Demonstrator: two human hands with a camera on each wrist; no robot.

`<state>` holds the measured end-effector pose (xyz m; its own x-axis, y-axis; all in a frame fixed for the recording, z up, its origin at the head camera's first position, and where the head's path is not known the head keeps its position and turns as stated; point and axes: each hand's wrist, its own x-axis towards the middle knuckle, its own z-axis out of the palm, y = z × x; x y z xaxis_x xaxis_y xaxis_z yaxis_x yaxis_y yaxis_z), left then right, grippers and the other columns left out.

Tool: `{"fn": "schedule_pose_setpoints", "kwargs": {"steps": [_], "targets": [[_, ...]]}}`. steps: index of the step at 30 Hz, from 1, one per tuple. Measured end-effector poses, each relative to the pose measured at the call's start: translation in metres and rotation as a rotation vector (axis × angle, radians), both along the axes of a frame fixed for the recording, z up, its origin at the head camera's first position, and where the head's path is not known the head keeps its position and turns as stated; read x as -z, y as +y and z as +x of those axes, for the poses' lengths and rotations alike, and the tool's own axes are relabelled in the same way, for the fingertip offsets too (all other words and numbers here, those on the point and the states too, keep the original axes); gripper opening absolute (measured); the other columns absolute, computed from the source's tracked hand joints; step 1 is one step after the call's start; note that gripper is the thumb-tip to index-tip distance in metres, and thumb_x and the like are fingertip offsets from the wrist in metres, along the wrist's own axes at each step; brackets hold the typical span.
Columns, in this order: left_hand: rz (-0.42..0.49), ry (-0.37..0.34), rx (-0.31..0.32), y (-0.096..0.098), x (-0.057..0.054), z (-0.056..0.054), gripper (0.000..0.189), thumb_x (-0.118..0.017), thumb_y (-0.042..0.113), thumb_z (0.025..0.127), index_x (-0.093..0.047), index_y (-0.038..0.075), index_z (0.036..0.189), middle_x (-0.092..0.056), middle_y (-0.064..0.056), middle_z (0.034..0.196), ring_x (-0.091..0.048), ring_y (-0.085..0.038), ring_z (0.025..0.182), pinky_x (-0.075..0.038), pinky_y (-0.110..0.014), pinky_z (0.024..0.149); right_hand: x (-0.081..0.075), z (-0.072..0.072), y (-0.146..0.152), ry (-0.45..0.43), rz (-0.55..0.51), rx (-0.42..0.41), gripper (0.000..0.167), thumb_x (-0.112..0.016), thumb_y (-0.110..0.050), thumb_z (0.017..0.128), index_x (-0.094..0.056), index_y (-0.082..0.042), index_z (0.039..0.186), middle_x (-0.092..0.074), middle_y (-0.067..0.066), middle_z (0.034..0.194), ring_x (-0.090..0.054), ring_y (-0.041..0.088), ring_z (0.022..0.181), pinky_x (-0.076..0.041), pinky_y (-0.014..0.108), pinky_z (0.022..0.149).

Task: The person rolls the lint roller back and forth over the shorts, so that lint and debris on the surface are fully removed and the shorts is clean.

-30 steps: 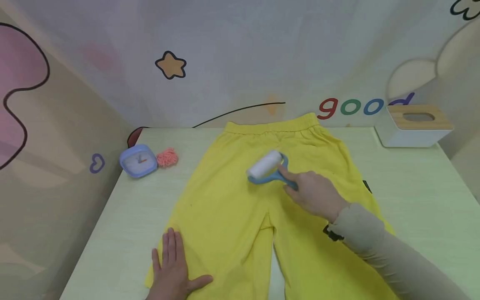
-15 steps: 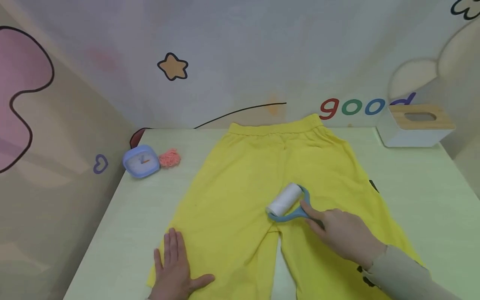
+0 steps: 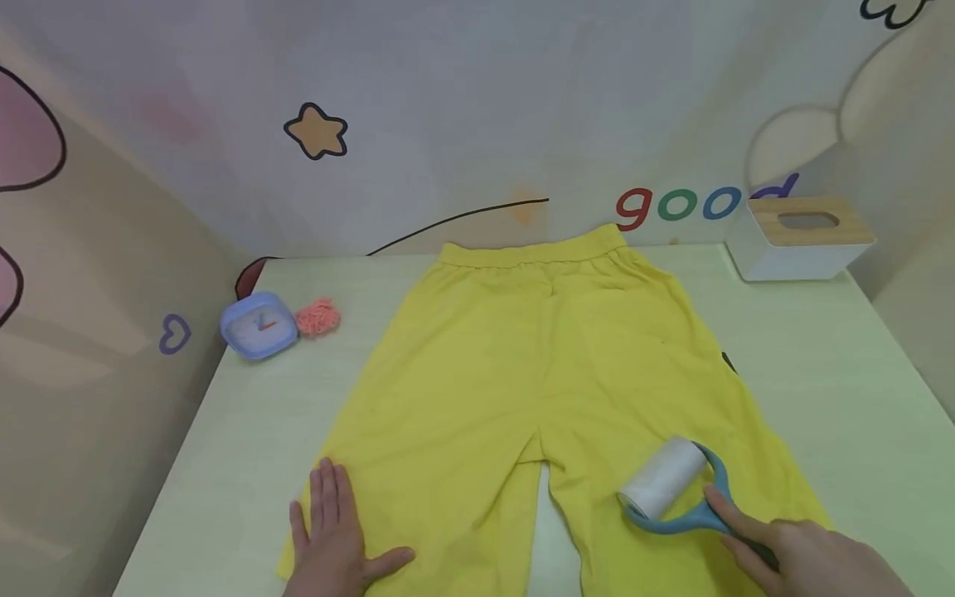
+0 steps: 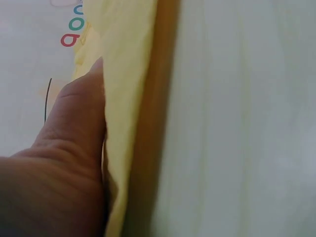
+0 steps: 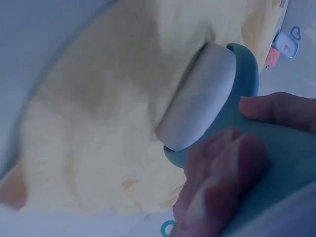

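Note:
Yellow pants lie spread on the table, waistband toward the wall. My left hand rests flat on the left leg, fingers straight and thumb spread; its thumb lies along the cloth in the left wrist view. In my right hand I grip the blue handle of a lint roller. Its white roll lies over the right leg, below the crotch. The right wrist view shows the roll against the cloth and fingers curled round the handle.
At the table's back left stand a blue clock and a pink fuzzy bundle. A white tissue box with a wooden lid is at the back right. A printed wall rises behind the pale green table.
My right hand has drawn the lint roller from the upper middle of the pants down and right onto the right leg. The left hand stays in place; the head view shifts slightly.

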<state>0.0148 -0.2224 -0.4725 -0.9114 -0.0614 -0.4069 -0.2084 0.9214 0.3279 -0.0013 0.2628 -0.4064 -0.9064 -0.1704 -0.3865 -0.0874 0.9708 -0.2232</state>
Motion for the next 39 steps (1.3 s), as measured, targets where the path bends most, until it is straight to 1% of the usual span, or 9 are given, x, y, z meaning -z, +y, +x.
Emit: {"fn": "schedule_pose_setpoints", "kwargs": {"steps": [2, 4, 7, 11, 14, 21, 26, 31, 39], "targets": [[0.007, 0.022, -0.002, -0.002, 0.000, 0.002, 0.144, -0.058, 0.082, 0.067, 0.024, -0.007, 0.145, 0.037, -0.021, 0.150, 0.034, -0.036, 0.137, 0.029, -0.060, 0.098, 0.002, 0.010, 0.010, -0.013, 0.023, 0.033, 0.054, -0.066, -0.038, 0.091, -0.052, -0.023, 0.141, -0.034, -0.009, 0.046, -0.029, 0.009, 0.038, -0.024, 0.023, 0.041], [-0.011, 0.043, -0.007, -0.004, 0.001, 0.005, 0.144, -0.056, 0.084, 0.068, 0.024, -0.007, 0.145, 0.037, -0.022, 0.150, 0.034, -0.037, 0.138, 0.028, -0.061, 0.099, 0.003, 0.017, 0.016, -0.017, 0.037, 0.039, 0.055, -0.066, -0.038, 0.091, -0.052, -0.023, 0.142, -0.034, -0.009, 0.047, -0.029, 0.008, 0.038, -0.023, 0.023, 0.041], [-0.024, 0.066, -0.013, -0.007, 0.002, 0.007, 0.143, -0.054, 0.085, 0.068, 0.025, -0.007, 0.145, 0.038, -0.021, 0.149, 0.035, -0.037, 0.137, 0.027, -0.062, 0.098, 0.001, 0.019, 0.016, -0.016, 0.051, 0.043, 0.055, -0.067, -0.037, 0.090, -0.053, -0.022, 0.141, -0.034, -0.009, 0.047, -0.029, 0.009, 0.039, -0.023, 0.024, 0.041], [0.006, 0.088, 0.001, -0.007, 0.003, 0.007, 0.141, -0.055, 0.083, 0.070, 0.025, -0.006, 0.145, 0.040, -0.020, 0.149, 0.035, -0.037, 0.137, 0.028, -0.062, 0.098, -0.008, 0.009, 0.006, -0.040, 0.046, 0.034, 0.054, -0.068, -0.034, 0.090, -0.055, -0.017, 0.139, -0.035, -0.007, 0.046, -0.029, 0.010, 0.039, -0.025, 0.025, 0.041], [0.005, 0.099, 0.009, -0.004, 0.003, 0.007, 0.141, -0.055, 0.084, 0.070, 0.024, -0.007, 0.145, 0.038, -0.022, 0.150, 0.032, -0.039, 0.138, 0.027, -0.063, 0.098, -0.016, 0.000, -0.001, -0.050, 0.044, 0.000, 0.051, -0.067, -0.034, 0.091, -0.058, -0.013, 0.137, -0.034, -0.008, 0.045, -0.028, 0.009, 0.040, -0.025, 0.025, 0.042], [-0.025, 0.072, -0.004, -0.001, -0.002, 0.006, 0.146, -0.055, 0.087, 0.066, 0.023, -0.007, 0.146, 0.036, -0.022, 0.150, 0.031, -0.039, 0.138, 0.028, -0.061, 0.099, -0.026, -0.017, -0.012, -0.006, 0.061, -0.093, 0.048, -0.065, -0.032, 0.092, -0.059, -0.014, 0.136, -0.035, -0.006, 0.048, -0.030, 0.012, 0.041, -0.028, 0.029, 0.041], [-0.034, 0.057, 0.007, -0.001, -0.005, 0.004, 0.145, -0.053, 0.087, 0.066, 0.023, -0.007, 0.146, 0.036, -0.022, 0.150, 0.031, -0.039, 0.138, 0.028, -0.061, 0.099, -0.029, -0.023, -0.023, 0.092, -0.001, -0.134, 0.047, -0.064, -0.030, 0.093, -0.058, -0.014, 0.137, -0.034, -0.009, 0.047, -0.027, 0.008, 0.040, -0.027, 0.026, 0.039], [-0.021, 0.075, 0.005, 0.001, -0.002, 0.004, 0.145, -0.053, 0.088, 0.066, 0.021, -0.007, 0.146, 0.034, -0.023, 0.152, 0.029, -0.039, 0.139, 0.027, -0.061, 0.100, -0.030, -0.034, -0.036, 0.198, -0.068, -0.175, 0.045, -0.062, -0.026, 0.095, -0.057, -0.010, 0.137, -0.032, -0.011, 0.046, -0.023, 0.004, 0.039, -0.024, 0.022, 0.037], [-0.024, 0.105, 0.010, 0.002, 0.001, 0.005, 0.145, -0.050, 0.089, 0.066, 0.020, -0.007, 0.147, 0.031, -0.023, 0.153, 0.026, -0.040, 0.141, 0.025, -0.063, 0.101, -0.027, -0.059, -0.054, 0.269, -0.116, -0.179, 0.044, -0.059, -0.018, 0.096, -0.055, -0.003, 0.137, -0.030, -0.009, 0.044, -0.021, 0.004, 0.037, -0.020, 0.020, 0.036]]}}
